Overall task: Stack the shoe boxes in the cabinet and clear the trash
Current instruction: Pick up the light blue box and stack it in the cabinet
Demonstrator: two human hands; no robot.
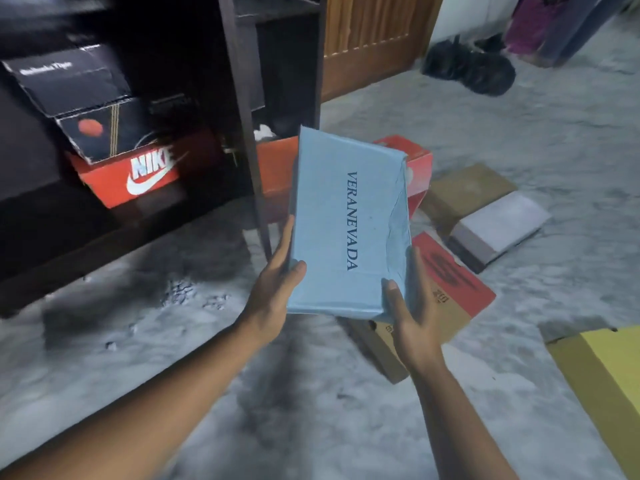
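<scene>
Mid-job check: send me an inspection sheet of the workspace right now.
Surface: mottled grey floor.
Job's things: light blue cardboard shoe box lettered VERANEVADA, held above the floor; red Nike shoe box under two black boxes in the dark wooden cabinet.
Clutter: red-topped brown cardboard box, white box, plain brown box on the floor.
Grips: left hand and right hand hold the blue box's near end, one each side.
Cables: nothing seen.
Surroundings: wooden door, black bags beside it.
</scene>
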